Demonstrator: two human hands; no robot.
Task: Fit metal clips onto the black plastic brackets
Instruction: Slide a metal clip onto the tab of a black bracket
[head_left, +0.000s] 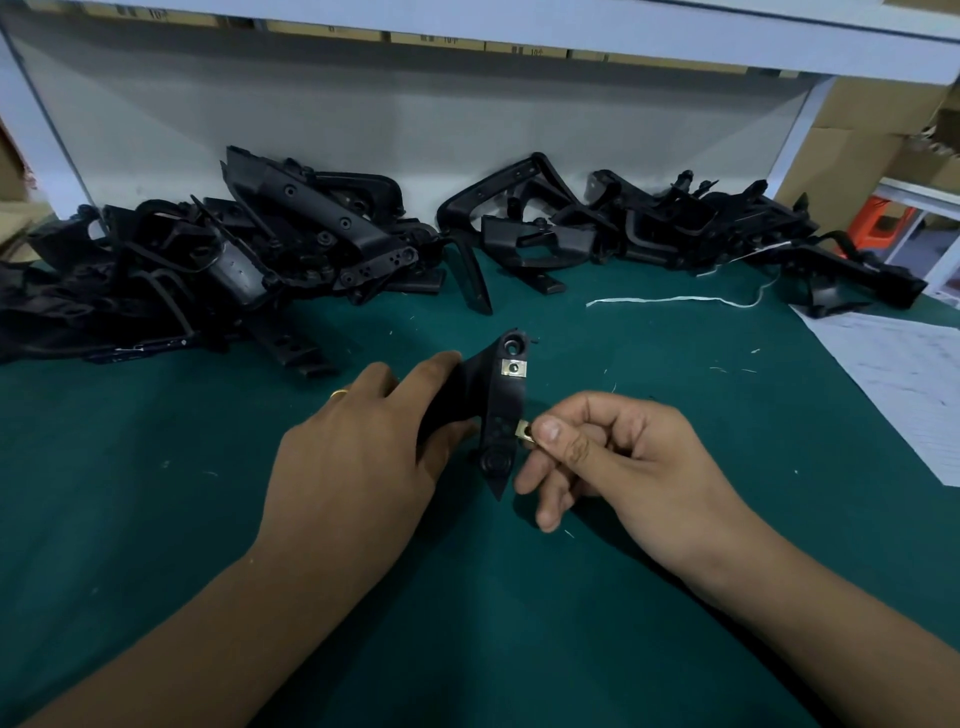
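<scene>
Fingers first: the right hand (613, 457) has thumb and forefinger pinching a small brass-coloured metal clip (524, 432), the other fingers curled loosely underneath. The clip's edge is touching the right side of the black plastic bracket (501, 410), about halfway down it. The left hand (363, 452) wraps round the bracket's left wing, fingers curled over the top, thumb tucked below, holding it up off the green mat (156, 519). There's a gold ring (340, 393) on one finger. Both forearms come in from the bottom corners, angled toward the middle. The bracket is matte, long and narrow with a round hole at the top, a pointed bottom tip, and one shiny square fitted clip (512, 368) near the top. Behind it sit two piles of black brackets (234, 260), a white string (675, 300) and some paper (904, 384) on the right
</scene>
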